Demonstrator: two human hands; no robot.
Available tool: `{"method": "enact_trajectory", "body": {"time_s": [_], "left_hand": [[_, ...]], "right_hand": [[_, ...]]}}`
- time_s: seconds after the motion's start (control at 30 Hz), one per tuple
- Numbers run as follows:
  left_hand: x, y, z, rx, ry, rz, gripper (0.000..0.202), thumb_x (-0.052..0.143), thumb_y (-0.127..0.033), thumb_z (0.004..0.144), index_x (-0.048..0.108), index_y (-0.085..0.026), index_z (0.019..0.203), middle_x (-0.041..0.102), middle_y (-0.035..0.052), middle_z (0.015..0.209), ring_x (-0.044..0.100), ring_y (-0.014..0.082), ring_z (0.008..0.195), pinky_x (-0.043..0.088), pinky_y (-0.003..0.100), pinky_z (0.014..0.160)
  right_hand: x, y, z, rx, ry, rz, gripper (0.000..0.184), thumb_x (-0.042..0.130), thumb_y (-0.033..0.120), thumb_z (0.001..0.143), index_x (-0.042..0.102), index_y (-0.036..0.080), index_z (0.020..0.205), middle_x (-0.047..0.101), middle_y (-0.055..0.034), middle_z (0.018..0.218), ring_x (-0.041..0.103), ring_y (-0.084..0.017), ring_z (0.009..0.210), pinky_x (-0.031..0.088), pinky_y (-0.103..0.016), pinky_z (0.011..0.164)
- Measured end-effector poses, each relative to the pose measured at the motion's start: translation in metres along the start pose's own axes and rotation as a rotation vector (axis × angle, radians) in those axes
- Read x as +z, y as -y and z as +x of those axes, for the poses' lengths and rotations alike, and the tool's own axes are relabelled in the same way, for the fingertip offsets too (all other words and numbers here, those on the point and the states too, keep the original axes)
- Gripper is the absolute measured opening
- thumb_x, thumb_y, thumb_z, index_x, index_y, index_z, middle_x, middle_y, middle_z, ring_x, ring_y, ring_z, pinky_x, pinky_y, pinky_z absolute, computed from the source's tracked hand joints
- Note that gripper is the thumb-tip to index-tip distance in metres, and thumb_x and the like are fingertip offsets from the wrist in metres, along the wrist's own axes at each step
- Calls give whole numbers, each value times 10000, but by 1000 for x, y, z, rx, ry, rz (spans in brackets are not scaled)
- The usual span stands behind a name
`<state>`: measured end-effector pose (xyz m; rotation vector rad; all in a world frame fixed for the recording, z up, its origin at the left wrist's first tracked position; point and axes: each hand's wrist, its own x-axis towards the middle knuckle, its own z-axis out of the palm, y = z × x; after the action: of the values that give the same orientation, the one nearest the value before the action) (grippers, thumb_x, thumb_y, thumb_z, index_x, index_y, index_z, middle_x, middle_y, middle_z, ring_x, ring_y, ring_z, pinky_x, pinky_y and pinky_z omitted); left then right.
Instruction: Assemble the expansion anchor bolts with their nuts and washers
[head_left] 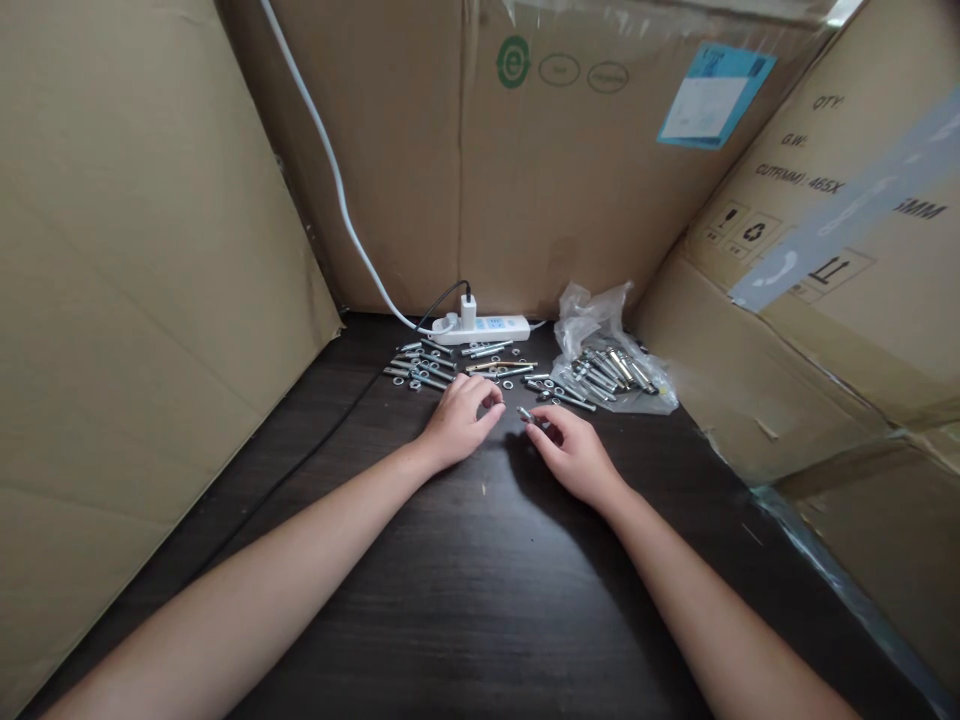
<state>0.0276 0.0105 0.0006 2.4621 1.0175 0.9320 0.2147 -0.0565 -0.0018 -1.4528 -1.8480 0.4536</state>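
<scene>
Forearms are stretched forward from the near edge across the dark bench [480,600], and the hands are set close together at its far part. A short bolt [526,414] is pinched between thumb and fingertips of the right hand [574,455], just above the bench, with its free end turned toward the left hand. Held so, the shank appears to be left open to the other hand. The left hand [459,425] is curled closed, knuckles up, with the thumb met by the fingertips just beside the bolt; whether a small part is caught in it cannot be told. Just beyond the left hand, loose bolts and washers [427,368] are spread flat, probably so that single pieces can be picked out. Beyond the right hand, a clear plastic bag [611,365] lies opened, with more bolts held in it. Farther out, a white power strip [484,326] is laid against the cardboard boxes [570,150] by which the bench is walled in, and a white cable [330,170] is run up from it to the left.
</scene>
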Motion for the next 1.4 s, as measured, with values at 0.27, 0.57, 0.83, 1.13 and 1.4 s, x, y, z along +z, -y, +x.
{"method": "enact_trajectory", "body": {"time_s": [0.27,0.57,0.83,1.13,1.4], "left_hand": [[-2,-9,-3,56,-18,9,215,446,-310,926,633,-204,929,639,16,887,550,168,878,385,313,811],[-3,-11,-3,117,21,37,292,383,-232,939,587,-221,1149,652,23,975,566,168,921,385,307,806],[-2,-11,-3,118,5,-11,208,412,-229,932,593,-210,1032,658,12,995,582,161,955,395,297,818],[-2,-9,-4,153,-10,-6,276,382,-201,931,583,-204,1120,646,31,1002,583,161,952,407,291,814],[-4,-16,-6,212,58,55,415,351,-139,909,453,-216,1304,634,36,992,572,167,909,408,308,807]], "right_hand": [[3,4,-1,-25,7,-35,179,505,278,860,627,194,960,653,-53,874,573,-179,721,431,-289,639],[4,3,-1,19,-37,41,197,485,302,877,632,189,945,667,-54,888,577,-175,698,439,-293,664],[4,3,-1,12,-18,38,184,505,289,863,641,189,936,662,-39,850,567,-167,687,422,-274,628],[4,4,-2,30,-31,70,198,490,298,878,634,175,938,652,-35,837,554,-155,671,419,-266,639],[4,4,-1,77,-37,139,214,482,316,877,629,175,943,644,-28,791,554,-149,613,430,-262,595]]}}
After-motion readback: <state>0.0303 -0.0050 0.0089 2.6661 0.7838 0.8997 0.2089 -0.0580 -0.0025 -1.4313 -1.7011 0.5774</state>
